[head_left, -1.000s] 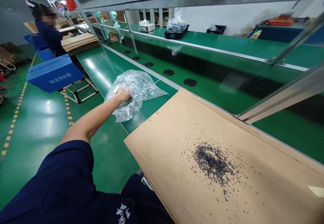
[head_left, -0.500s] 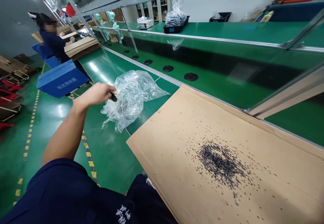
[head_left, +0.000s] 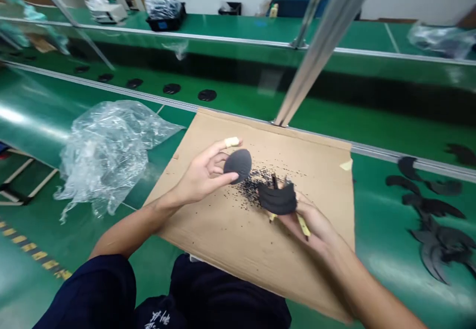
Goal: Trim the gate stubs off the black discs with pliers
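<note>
My left hand [head_left: 201, 175], with pale tape round one finger, pinches a flat black oval piece [head_left: 238, 166] by its edge. To its right, my right hand [head_left: 314, 222] grips a curved black piece [head_left: 277, 199] with ridged layers. A thin dark upright bit shows behind that piece, too blurred to name. Yellow tape wraps fingers of the right hand too. The two pieces are apart, above a cardboard sheet [head_left: 226, 244]. Small black scraps [head_left: 250, 189] lie scattered on the cardboard beneath them.
Crumpled clear plastic [head_left: 107, 145] lies on the green bench at left. Curved black pieces [head_left: 442, 234] are heaped at right. Black round pieces [head_left: 171, 89] line the strip behind the rail. A metal post [head_left: 316, 46] rises beyond the cardboard.
The view has swung right. My left hand has come from beside the plastic to above the cardboard, with a black piece in it. My right hand has come into view holding a curved piece.
</note>
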A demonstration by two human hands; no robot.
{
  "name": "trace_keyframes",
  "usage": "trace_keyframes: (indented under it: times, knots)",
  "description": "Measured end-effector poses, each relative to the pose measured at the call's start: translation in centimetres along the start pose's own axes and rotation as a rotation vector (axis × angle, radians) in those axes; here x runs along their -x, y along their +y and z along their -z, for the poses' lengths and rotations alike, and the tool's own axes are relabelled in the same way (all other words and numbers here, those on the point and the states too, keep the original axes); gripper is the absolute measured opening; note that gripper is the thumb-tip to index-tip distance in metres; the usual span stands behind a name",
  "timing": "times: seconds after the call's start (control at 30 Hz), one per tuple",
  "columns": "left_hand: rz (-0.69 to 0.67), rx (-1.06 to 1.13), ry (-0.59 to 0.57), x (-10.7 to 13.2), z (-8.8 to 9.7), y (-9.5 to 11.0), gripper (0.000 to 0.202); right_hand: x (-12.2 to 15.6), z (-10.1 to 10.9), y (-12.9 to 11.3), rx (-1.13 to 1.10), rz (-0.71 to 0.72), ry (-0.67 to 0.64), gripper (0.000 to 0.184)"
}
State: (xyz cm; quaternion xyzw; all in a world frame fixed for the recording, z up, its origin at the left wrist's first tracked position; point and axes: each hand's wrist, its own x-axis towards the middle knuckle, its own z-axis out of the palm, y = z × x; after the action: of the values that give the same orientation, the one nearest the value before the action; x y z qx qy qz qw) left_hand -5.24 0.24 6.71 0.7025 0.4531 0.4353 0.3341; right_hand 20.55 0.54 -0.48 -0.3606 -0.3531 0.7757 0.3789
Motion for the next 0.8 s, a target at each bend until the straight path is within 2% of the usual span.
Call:
trace_keyframes:
  times: [0.1, 0.23, 0.43, 0.57, 0.67, 0.8]
  knots:
    - [0.054, 0.096, -0.08, -0.6, -3.7, -1.0, 0.056, -0.1, -1.9, -0.6, -0.106, -0.117, 0.012, 0.021]
    - [0.037, 0.062, -0.062, -1.0, -5.7, -1.8, 0.041, 0.2, -3.3, -1.3, -0.198, -0.138, 0.103, 0.024]
    - [-0.071, -0.046, -0.073, -0.7, -6.8, -2.0, 0.041, 0.2, -3.0, -0.2, -0.227, -0.099, 0.124, 0.021]
    - [-0.164, -0.193, -0.002, -0.9, -7.1, -2.3, 0.04, 0.0, -3.3, 0.5, -0.326, -0.091, 0.129, 0.03]
    - [-0.181, -0.256, 0.051, -1.2, -7.0, -2.6, 0.039, 0.7, -3.8, 0.2, -0.344, -0.068, 0.111, 0.04]
    - [-0.159, -0.27, 0.051, -1.2, -6.7, -2.8, 0.039, 1.3, -4.2, -0.1, -0.234, -0.076, 0.134, 0.046]
